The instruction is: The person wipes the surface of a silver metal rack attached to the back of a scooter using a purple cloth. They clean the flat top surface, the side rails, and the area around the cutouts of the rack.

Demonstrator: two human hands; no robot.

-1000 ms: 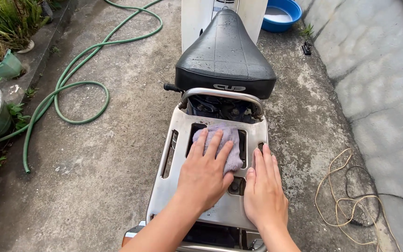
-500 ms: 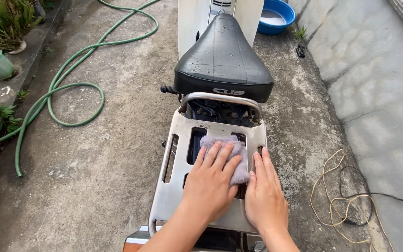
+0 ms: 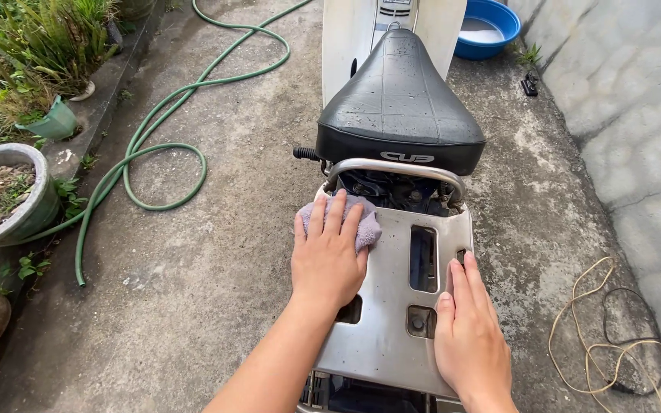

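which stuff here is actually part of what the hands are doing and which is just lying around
In use:
left hand pressing the purple cloth
right hand flat on the metal rear rack

Lying about:
green hose
blue basin
tan rope
potted plants
black seat

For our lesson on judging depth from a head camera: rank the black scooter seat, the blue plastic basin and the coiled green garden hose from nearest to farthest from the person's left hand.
1. Black scooter seat, just ahead of the left hand, which presses a grey cloth.
2. Coiled green garden hose, on the concrete to the left.
3. Blue plastic basin, far ahead to the right, past the seat.
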